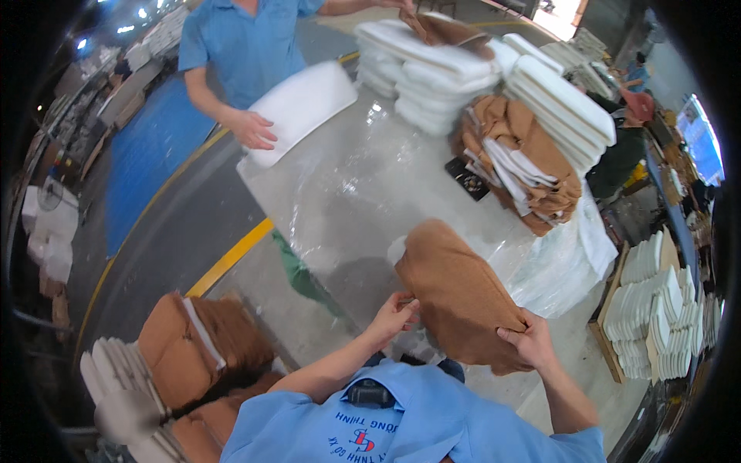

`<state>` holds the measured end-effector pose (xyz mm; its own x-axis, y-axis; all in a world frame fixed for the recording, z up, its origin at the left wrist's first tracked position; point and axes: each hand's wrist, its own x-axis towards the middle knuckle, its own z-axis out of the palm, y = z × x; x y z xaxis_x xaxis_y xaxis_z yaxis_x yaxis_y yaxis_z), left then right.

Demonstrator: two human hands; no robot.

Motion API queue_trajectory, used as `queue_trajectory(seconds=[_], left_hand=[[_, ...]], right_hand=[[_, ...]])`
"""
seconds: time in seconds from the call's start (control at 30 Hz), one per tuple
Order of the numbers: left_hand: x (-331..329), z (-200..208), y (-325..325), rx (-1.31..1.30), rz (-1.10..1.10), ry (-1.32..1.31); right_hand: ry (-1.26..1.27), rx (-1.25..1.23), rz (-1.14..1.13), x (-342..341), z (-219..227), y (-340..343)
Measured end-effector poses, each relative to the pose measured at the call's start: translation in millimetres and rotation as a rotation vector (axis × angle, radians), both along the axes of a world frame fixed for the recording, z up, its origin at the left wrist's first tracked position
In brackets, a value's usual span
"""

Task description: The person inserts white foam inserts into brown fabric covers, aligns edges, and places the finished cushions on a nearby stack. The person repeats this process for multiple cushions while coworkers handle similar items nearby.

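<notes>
A brown fabric cushion cover [463,297] is held at a tilt in front of me, over the near edge of the table. My right hand [529,339] grips its right side, thumb on the near face and fingers behind. At its left edge, my left hand [397,316] has its fingers curled in a pinch against the fabric. A small bit of white shows at the cover's far left end; whether a pad sits inside is hidden.
A plastic-wrapped table [340,193] carries heaped brown covers [525,154] and stacked white pads [559,104]. Across it, a co-worker in blue holds a white pad [301,112] and brown fabric [448,35]. Brown cushions [181,351] stand lower left; white panels [652,309] stand right.
</notes>
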<state>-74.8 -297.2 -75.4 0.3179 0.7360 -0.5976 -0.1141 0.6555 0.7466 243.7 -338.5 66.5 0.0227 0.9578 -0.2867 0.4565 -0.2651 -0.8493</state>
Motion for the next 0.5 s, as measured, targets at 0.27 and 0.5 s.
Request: queue_trajectory(seconds=[0.27, 0.5], left_hand=[[95.2, 7.4, 120.8, 0.146, 0.253, -0.292], [75.0, 44.7, 147.0, 0.023, -0.152, -0.164]], right_hand=[[0.394, 0.197, -0.152, -80.8, 18.7, -32.3], [0.705, 0.112, -0.489, -47.1, -32.9, -14.2]])
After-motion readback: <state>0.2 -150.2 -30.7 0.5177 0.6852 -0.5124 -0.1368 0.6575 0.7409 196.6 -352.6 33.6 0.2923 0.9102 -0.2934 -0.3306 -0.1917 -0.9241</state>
